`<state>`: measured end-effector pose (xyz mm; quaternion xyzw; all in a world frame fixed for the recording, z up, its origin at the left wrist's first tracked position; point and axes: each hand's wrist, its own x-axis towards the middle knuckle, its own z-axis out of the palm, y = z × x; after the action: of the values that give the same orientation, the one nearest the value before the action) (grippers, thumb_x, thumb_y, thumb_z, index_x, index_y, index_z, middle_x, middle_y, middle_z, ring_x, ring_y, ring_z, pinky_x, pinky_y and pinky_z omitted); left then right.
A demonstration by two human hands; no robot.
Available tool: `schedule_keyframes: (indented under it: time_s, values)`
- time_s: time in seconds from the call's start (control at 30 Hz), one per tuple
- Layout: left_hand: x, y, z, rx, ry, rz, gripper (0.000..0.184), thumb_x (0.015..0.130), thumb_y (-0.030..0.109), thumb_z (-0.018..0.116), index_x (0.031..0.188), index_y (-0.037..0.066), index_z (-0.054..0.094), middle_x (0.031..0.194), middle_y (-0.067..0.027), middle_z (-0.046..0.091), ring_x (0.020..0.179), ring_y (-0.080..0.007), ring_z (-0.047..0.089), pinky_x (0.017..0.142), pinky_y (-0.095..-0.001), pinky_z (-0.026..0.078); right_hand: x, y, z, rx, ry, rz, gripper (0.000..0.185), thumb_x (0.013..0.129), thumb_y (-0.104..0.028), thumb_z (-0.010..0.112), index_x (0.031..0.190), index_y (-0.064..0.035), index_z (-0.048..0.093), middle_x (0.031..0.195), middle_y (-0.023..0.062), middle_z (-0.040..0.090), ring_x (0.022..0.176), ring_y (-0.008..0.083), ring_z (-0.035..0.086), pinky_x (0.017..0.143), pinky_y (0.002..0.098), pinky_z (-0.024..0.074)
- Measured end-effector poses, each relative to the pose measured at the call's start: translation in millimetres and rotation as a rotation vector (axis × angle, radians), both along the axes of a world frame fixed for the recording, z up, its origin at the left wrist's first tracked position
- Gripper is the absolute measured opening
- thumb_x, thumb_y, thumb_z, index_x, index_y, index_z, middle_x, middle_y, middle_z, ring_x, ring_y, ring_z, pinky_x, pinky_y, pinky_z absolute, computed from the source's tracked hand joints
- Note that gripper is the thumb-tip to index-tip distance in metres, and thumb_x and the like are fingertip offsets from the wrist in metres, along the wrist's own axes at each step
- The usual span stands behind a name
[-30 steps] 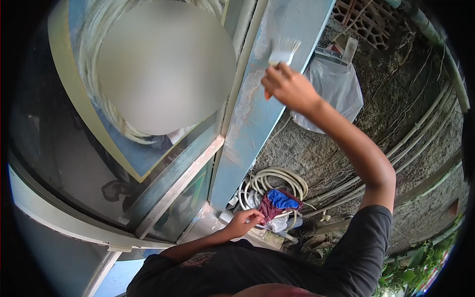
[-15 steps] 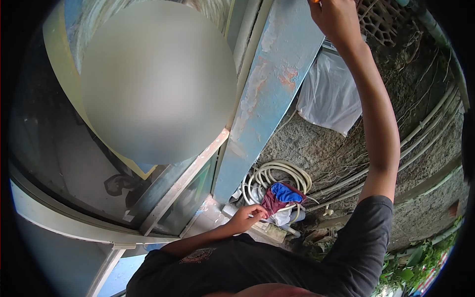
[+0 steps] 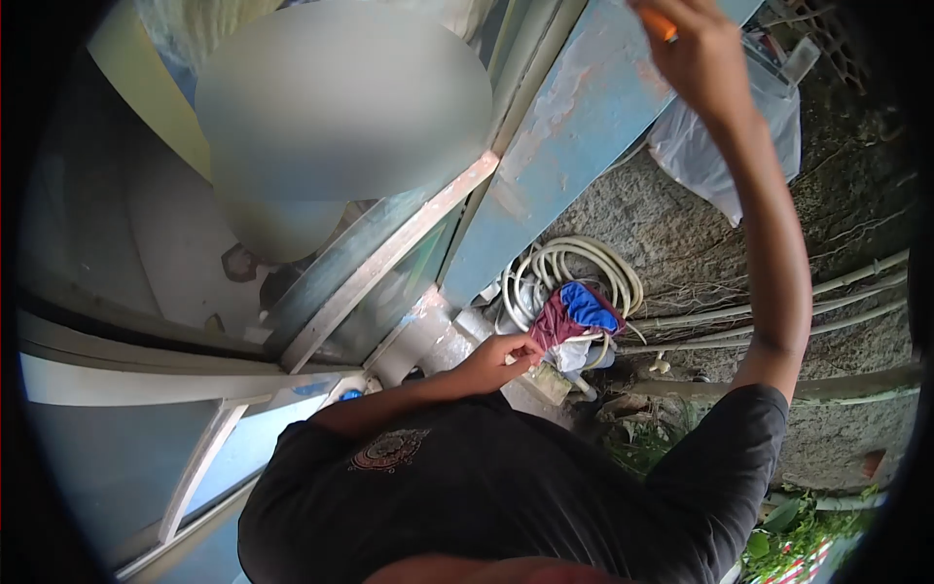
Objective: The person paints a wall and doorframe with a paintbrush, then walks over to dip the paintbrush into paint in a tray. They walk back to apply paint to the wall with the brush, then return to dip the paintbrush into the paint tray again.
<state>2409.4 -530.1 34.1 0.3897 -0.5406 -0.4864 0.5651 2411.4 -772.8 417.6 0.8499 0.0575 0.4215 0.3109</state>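
My right hand [image 3: 699,60] is raised at the top edge, beside the peeling blue pillar [image 3: 545,136]. Its fingers are wrapped round a small orange object [image 3: 659,24]; the rest of that object is out of view or hidden by the hand. My left hand [image 3: 498,362] is held low in front of my chest. Its fingers are curled with the tips pressed together, and whatever they may hold is too small to make out. Beyond those fingertips, lower down, lie a maroon cloth [image 3: 553,324] and a blue cloth [image 3: 590,307].
A coiled pale hose [image 3: 623,268] lies by the pillar's foot. On the rough wall [image 3: 623,209] hangs a white plastic bag [image 3: 696,146], with several pipes [image 3: 739,313] running along it. A framed window [image 3: 389,253] fills the left. Green plants [image 3: 778,530] grow at lower right.
The view has tilted, so the pillar, hose and bag appear higher and farther right. My right hand shows more fully, with more of the orange object visible. My left hand appears farther right and higher.
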Motion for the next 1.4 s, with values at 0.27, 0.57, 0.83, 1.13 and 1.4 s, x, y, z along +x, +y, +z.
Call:
schedule_keyframes:
  time_s: [0.27,0.57,0.83,1.13,1.4]
  values:
    - [-31,12,-13,0.084,-0.122,-0.202,0.027,0.092,0.021,0.056,0.109,0.001,0.061,0.096,-0.0099,0.067,0.09,-0.0199,0.065,0.081,-0.0334,0.05,-16,-22,-21,-0.266,0.196,-0.092,0.006,0.085,0.0,0.062,0.087,0.0011,0.057,0.082,0.0124,0.059,0.073,0.0251,0.062,0.062,0.0344,0.0488]
    - [-103,-1,-15,0.151,-0.04,-0.085,0.03,0.093,0.024,0.055,0.111,0.0,0.06,0.097,-0.0109,0.067,0.092,-0.0214,0.065,0.082,-0.0346,0.049,-35,-23,-36,-0.096,0.216,-0.01,0.006,0.087,-0.003,0.063,0.09,0.0012,0.06,0.089,0.0127,0.063,0.08,0.0258,0.065,0.068,0.0347,0.0518]
    - [-155,-12,-22,0.101,-0.053,0.073,0.029,0.089,0.023,0.056,0.106,0.0,0.062,0.092,-0.0109,0.069,0.086,-0.0208,0.066,0.078,-0.0334,0.051,-45,-52,-36,-0.139,0.109,0.068,0.011,0.089,-0.006,0.064,0.097,0.0017,0.063,0.096,0.0135,0.066,0.087,0.0273,0.066,0.074,0.0349,0.0537]
    - [-164,-4,-16,0.092,-0.085,0.107,0.024,0.093,0.018,0.057,0.109,0.0,0.06,0.096,-0.011,0.067,0.09,-0.0195,0.065,0.081,-0.0336,0.05,-51,-29,-33,-0.131,0.158,0.193,0.012,0.088,-0.004,0.064,0.099,0.0016,0.065,0.096,0.0128,0.065,0.086,0.0265,0.066,0.075,0.0346,0.0538]
    - [-146,6,-13,0.035,-0.084,0.093,0.026,0.09,0.021,0.057,0.105,0.001,0.062,0.093,-0.0115,0.068,0.089,-0.021,0.066,0.078,-0.0344,0.051,-54,-16,-26,-0.092,0.199,0.136,0.011,0.087,-0.002,0.065,0.097,0.0006,0.065,0.094,0.011,0.066,0.085,0.0257,0.067,0.074,0.0343,0.0547]
